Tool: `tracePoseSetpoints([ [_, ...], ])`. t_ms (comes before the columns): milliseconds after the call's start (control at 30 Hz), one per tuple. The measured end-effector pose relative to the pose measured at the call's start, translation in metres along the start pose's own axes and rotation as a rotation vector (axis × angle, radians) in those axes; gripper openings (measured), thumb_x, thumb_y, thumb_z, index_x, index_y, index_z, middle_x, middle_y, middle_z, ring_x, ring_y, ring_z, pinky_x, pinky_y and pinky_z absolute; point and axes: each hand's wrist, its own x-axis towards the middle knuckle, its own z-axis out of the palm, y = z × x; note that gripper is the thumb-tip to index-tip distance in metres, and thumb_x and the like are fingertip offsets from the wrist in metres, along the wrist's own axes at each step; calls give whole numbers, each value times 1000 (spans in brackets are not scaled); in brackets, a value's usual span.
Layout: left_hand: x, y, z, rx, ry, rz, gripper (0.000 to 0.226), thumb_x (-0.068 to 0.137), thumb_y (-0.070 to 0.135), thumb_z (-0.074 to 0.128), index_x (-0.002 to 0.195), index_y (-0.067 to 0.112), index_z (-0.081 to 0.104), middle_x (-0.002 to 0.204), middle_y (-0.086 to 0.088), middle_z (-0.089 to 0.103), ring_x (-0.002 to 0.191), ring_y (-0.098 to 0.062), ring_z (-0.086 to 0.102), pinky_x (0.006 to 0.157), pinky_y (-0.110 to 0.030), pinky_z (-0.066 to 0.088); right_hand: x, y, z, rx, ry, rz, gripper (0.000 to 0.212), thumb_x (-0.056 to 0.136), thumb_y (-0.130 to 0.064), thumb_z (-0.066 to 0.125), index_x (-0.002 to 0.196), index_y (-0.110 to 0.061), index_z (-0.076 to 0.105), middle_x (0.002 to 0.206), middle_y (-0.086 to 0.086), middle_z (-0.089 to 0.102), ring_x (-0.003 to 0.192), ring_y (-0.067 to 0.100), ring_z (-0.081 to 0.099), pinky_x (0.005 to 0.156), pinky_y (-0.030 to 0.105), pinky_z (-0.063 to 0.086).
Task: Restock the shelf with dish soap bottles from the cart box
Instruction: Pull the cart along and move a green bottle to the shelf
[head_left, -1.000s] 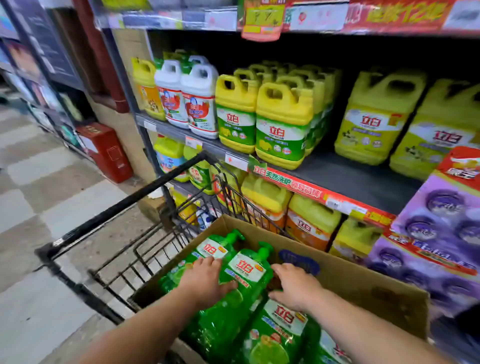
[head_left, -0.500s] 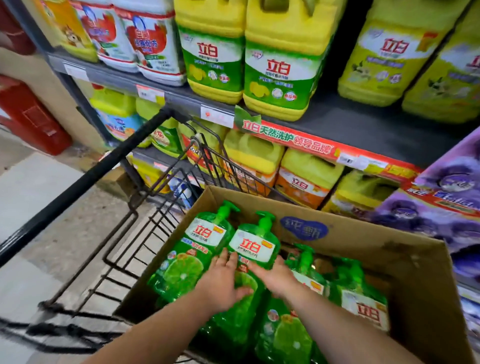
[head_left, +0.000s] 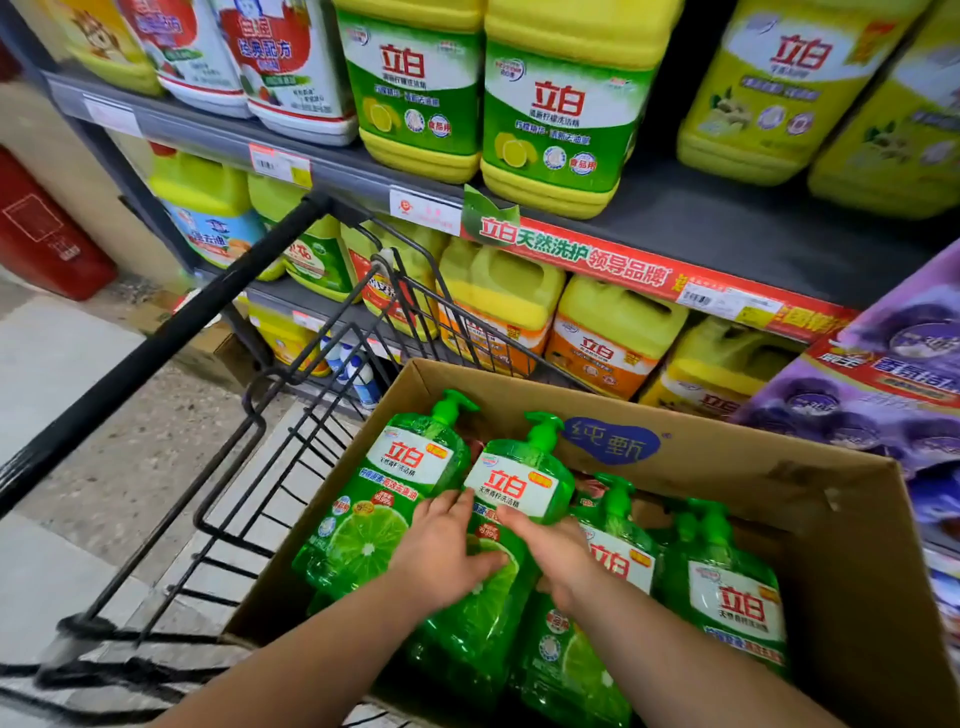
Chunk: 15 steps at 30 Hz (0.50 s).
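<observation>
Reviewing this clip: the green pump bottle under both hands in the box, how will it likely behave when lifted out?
The pump bottle looks full of green liquid, so it is probably heavy for its size; the left hand and right hand both on it fits that. Its glossy clear plastic may be slippery. The thin pump head seems a poor handle.
</observation>
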Motion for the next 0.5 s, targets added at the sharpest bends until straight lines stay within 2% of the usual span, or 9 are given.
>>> tracePoseSetpoints([
  [67,1,3,0,-21,12,-21,91,81,58,55,150,17,11,156,-1,19,142,-25,14,115,-40,19,-3,3,-3,27,26,9,61,66,-33,84,115,-7,58,107,11,68,97,29,64,81,39,50],
  [133,1,5,1,-23,12,-42,90,82,61,52,150,17,11,155,-2,20,141,-26,13,114,-41,20,-5,3,-7,29,63,-6,65,64,-35,85,112,-4,54,104,11,65,92,27,63,79,37,50],
  [267,2,10,0,-62,-35,-56,98,78,66,53,150,16,8,155,-6,21,142,-28,14,114,-41,20,-15,-1,-19,-5,121,-109,57,63,-33,86,104,-12,52,100,6,66,89,24,64,84,39,53],
  [333,2,16,-1,-286,-88,-51,98,79,57,61,149,14,9,152,-9,27,138,-23,27,110,-33,26,-21,-7,-30,-20,131,-193,46,62,-27,87,96,-21,56,96,0,68,87,20,65,85,37,53],
  [400,2,25,-3,-512,-123,-48,90,81,46,66,148,13,16,141,-2,44,117,-9,48,95,-19,36,-29,-16,-42,-53,126,-268,42,61,-22,87,84,-28,52,86,-10,64,83,14,64,83,33,51],
  [467,1,36,-5,-682,-157,-66,77,81,40,67,143,18,27,115,10,55,88,4,53,76,-9,43,-39,-26,-56,-92,110,-325,47,61,-21,87,89,-29,50,87,-13,63,86,12,63,84,32,50],
  [500,1,42,-5,-742,-183,-74,70,81,38,67,139,21,32,104,15,56,81,5,53,66,-9,43,-44,-30,-63,-97,103,-345,51,61,-20,87,96,-28,51,92,-11,65,90,13,64,85,32,51],
])
